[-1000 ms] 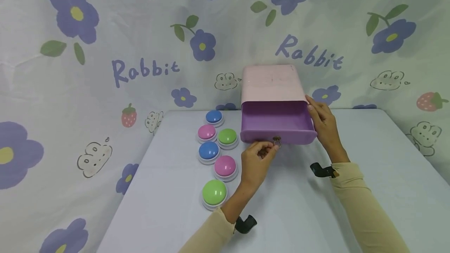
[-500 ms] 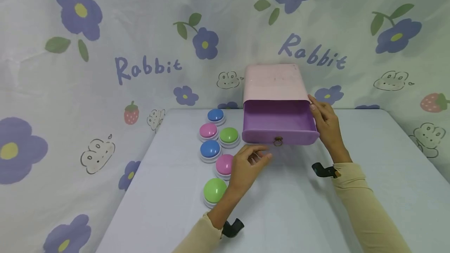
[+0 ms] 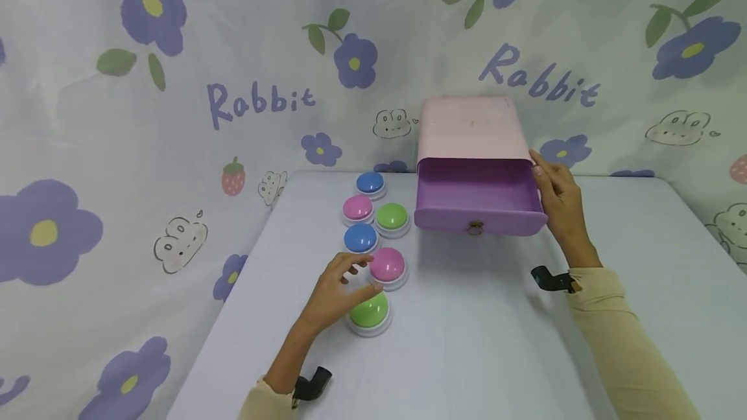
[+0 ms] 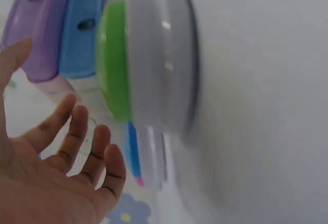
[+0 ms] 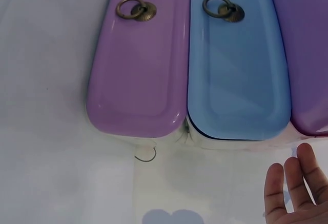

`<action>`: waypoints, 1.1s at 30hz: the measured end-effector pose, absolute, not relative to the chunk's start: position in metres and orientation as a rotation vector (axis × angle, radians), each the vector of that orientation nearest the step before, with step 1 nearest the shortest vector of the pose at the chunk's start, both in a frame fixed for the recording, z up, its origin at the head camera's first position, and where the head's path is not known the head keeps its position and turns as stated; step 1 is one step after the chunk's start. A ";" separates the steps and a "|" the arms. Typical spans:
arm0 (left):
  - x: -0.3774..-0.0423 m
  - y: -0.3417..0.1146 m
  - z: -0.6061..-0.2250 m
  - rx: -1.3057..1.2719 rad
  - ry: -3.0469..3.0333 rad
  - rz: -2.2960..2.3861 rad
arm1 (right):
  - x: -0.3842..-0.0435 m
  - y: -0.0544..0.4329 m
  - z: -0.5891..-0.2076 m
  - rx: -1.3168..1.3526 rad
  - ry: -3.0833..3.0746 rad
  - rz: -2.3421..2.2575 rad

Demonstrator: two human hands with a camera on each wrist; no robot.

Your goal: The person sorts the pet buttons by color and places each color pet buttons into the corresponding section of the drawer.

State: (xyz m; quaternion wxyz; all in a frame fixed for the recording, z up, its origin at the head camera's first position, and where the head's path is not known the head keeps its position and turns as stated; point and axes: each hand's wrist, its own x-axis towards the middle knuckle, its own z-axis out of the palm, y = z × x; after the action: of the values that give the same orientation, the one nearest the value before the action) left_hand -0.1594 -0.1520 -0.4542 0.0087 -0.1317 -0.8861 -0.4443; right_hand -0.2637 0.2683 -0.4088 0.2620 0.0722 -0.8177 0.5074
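My left hand [image 3: 332, 293] holds nothing. Its fingers are spread and loosely bent, over the near end of a group of round push buttons, close by a green button [image 3: 371, 315] and a pink button [image 3: 388, 264]. In the left wrist view the green dome on its white base stands just beyond the fingertips [image 4: 117, 155]. A pink drawer cabinet [image 3: 475, 127] stands at the back, its purple top drawer [image 3: 443, 219] pulled out, with bare inside walls and a ring pull [image 3: 475, 228]. My right hand [image 3: 563, 206] rests against the cabinet's right side, fingers straight in the right wrist view.
Farther back sit two blue buttons [image 3: 360, 237], another pink one [image 3: 358, 207] and another green one [image 3: 391, 216]. Below the top drawer are a closed blue drawer [image 5: 238, 75] and a purple one [image 5: 141, 70]. A flower-printed cloth [image 3: 262, 50] hangs behind the white table [image 3: 496, 342].
My left hand has let go of the drawer's ring pull and moved left and nearer, to the buttons. The right hand stays at the cabinet's side. The head view has shifted slightly.
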 end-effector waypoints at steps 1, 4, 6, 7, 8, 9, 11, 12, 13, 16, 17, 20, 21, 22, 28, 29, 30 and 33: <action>-0.157 -0.157 -0.457 -0.393 -2.808 -1.367 | -0.264 0.267 -0.408 0.192 -2.207 1.369; -0.151 -0.167 -0.462 -0.385 -2.931 -1.280 | -0.264 0.265 -0.408 0.185 -2.186 1.358; -0.148 -0.170 -0.463 -0.410 -2.983 -1.211 | -0.265 0.265 -0.407 0.184 -2.177 1.354; -0.147 -0.172 -0.464 -0.425 -2.998 -1.179 | -0.265 0.265 -0.406 0.184 -2.173 1.357; -0.146 -0.173 -0.464 -0.438 -3.003 -1.162 | -0.266 0.266 -0.406 0.184 -2.172 1.361; -0.145 -0.174 -0.464 -0.448 -3.009 -1.142 | -0.266 0.266 -0.406 0.183 -2.173 1.364; -0.144 -0.176 -0.465 -0.459 -3.010 -1.116 | -0.266 0.266 -0.407 0.179 -2.177 1.369; -0.144 -0.177 -0.466 -0.463 -3.015 -1.106 | -0.266 0.266 -0.407 0.177 -2.178 1.374; -0.143 -0.178 -0.467 -0.468 -3.019 -1.100 | -0.265 0.265 -0.407 0.176 -2.179 1.380; -0.142 -0.180 -0.470 -0.487 -3.033 -1.075 | -0.262 0.263 -0.406 0.177 -2.183 1.390; -0.142 -0.181 -0.471 -0.496 -3.037 -1.066 | -0.261 0.261 -0.405 0.179 -2.183 1.396; -0.142 -0.182 -0.473 -0.525 -3.029 -1.048 | -0.256 0.258 -0.400 0.184 -2.180 1.411; -0.142 -0.183 -0.474 -0.538 -3.028 -1.033 | -0.256 0.258 -0.400 0.185 -2.176 1.420; -0.142 -0.183 -0.474 -0.548 -3.027 -1.024 | -0.256 0.258 -0.400 0.185 -2.175 1.424; -0.142 -0.185 -0.479 -0.567 -3.010 -1.003 | -0.262 0.263 -0.408 0.186 -2.164 1.423; -0.142 -0.186 -0.479 -0.566 -3.004 -1.012 | -0.262 0.263 -0.409 0.187 -2.162 1.422; -0.142 -0.187 -0.480 -0.561 -2.999 -1.025 | -0.263 0.263 -0.410 0.183 -2.162 1.419; -0.142 -0.189 -0.478 -0.551 -2.963 -1.091 | -0.264 0.263 -0.411 0.177 -2.169 1.428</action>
State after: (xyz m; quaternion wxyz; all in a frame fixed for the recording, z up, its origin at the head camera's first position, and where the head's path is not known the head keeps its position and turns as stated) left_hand -0.1421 -0.1889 -0.4781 -0.0316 -0.1719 -0.9240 -0.3402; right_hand -0.2638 0.2633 -0.4111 0.2660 0.0657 -0.8033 0.5288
